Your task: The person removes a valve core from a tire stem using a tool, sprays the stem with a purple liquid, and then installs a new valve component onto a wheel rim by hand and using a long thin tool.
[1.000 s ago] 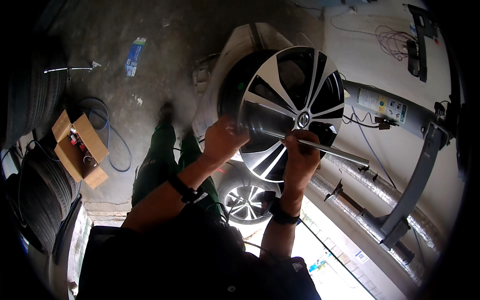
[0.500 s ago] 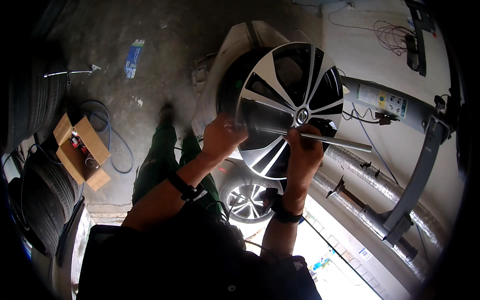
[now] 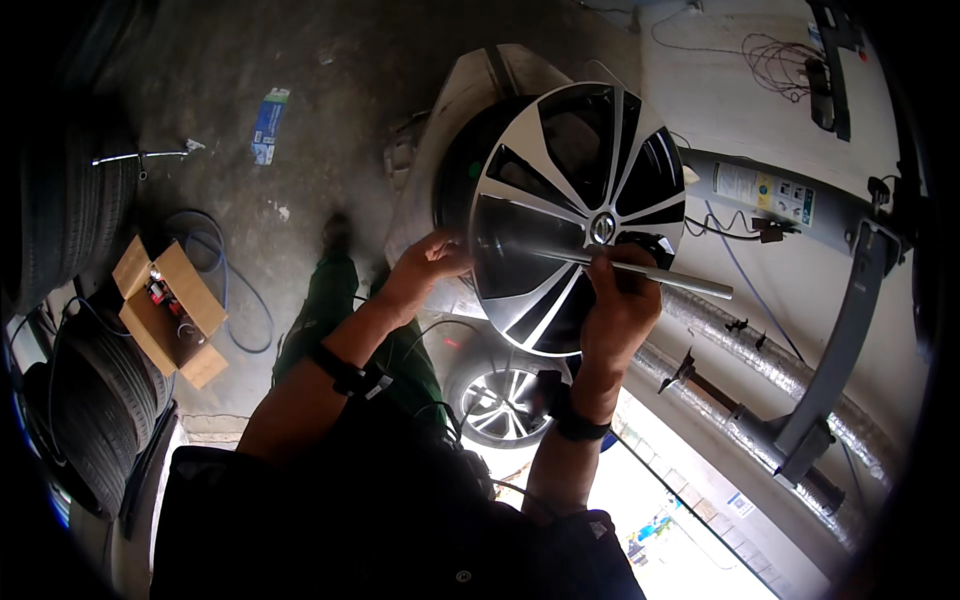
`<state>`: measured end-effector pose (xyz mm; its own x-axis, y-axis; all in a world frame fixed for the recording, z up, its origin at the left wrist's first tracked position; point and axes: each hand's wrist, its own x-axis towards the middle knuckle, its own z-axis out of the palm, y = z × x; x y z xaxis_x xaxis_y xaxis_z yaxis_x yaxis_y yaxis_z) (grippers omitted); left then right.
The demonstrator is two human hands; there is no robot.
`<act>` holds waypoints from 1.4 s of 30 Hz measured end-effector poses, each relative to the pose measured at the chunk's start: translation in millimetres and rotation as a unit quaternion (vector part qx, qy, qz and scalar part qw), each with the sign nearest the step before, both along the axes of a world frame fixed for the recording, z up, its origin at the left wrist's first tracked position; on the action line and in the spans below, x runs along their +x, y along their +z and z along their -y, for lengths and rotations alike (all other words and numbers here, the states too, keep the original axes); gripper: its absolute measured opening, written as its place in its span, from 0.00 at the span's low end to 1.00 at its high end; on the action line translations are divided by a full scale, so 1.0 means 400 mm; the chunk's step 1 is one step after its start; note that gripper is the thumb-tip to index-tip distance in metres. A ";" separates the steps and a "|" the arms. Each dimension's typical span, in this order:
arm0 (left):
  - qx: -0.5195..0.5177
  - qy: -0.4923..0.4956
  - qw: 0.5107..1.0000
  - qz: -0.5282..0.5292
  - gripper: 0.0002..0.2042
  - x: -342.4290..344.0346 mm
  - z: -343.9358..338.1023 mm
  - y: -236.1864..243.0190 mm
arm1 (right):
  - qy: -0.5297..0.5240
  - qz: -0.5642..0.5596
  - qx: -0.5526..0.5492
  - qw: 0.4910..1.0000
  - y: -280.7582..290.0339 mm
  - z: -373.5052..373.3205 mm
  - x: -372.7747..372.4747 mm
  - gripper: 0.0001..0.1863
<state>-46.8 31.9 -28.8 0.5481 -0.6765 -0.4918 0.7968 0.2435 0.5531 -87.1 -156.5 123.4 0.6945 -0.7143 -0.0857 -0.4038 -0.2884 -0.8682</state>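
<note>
A black and silver alloy wheel rim [image 3: 540, 150] lies tilted on a tyre machine before me, with no tyre around it that I can see. My right hand [image 3: 618, 300] is closed around a long silver metal bar, a tyre lever by its look [image 3: 690, 280], over the lower spokes beside the hub cap. The lever's left end is smeared and hard to make out. Beside the left edge of the rim is my left hand [image 3: 425, 272], its fingers loosely bent and apart, holding nothing visible. Whether its fingertips touch the rim is unclear.
Below stands a second alloy wheel [image 3: 500, 405]. An open cardboard box [image 3: 175, 310] and a blue hose [image 3: 265, 310] lie on the floor at left, near stacked tyres [image 3: 95, 400]. A grey machine arm [image 3: 845, 340] and foil-wrapped pipes [image 3: 740, 335] occupy the right.
My left hand has drawn back left from the rim face and its fingers have loosened. The right hand has shifted slightly down and right along the lever, whose right end sits a little further left.
</note>
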 end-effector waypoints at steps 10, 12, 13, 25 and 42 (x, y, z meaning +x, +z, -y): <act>0.004 -0.032 0.999 0.014 0.18 0.010 0.027 -0.061 | 0.033 0.066 0.073 0.995 0.006 0.010 -0.016 0.14; -0.002 -0.022 1.000 0.018 0.19 0.004 0.037 -0.080 | 0.033 0.083 0.099 0.991 0.008 0.014 -0.021 0.15; 0.000 -0.023 1.000 0.017 0.20 0.010 0.038 -0.078 | 0.028 0.101 0.114 0.988 0.006 0.015 -0.026 0.15; 0.045 -0.113 0.991 -0.052 0.14 0.012 0.023 -0.127 | 0.032 0.109 0.143 0.983 -0.029 0.012 -0.014 0.16; 0.031 -0.084 0.989 -0.120 0.18 0.020 0.029 -0.120 | -0.027 0.174 0.200 0.964 -0.027 0.037 -0.038 0.13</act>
<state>-38.6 20.2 -76.7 0.2924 -0.7122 -0.6382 0.9335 0.0676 0.3523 -102.1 -171.4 112.6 0.6934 -0.7086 -0.1310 -0.0732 0.1116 -0.9911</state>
